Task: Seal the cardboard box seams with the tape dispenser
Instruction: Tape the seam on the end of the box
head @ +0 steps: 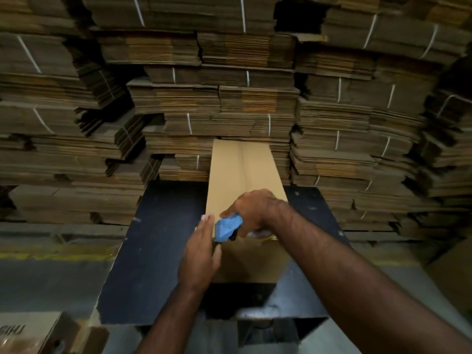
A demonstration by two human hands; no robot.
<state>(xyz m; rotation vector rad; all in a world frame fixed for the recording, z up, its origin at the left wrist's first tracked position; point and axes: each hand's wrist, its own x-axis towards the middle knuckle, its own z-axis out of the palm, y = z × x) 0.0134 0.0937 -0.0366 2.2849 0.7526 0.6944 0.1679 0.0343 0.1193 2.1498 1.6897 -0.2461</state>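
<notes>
A long tan cardboard box [242,169] lies on a dark table [158,241], its top seam running away from me. My right hand [255,208] grips a blue tape dispenser [227,227] at the box's near top edge; part of the tape roll shows under the hand. My left hand [201,251] lies flat with fingers extended against the box's near left corner, touching its side.
Tall stacks of bundled flat cardboard [229,98] tied with white string rise right behind the table and on both sides. A printed carton [28,333] sits at the lower left. Grey floor [51,277] with a yellow line lies left of the table.
</notes>
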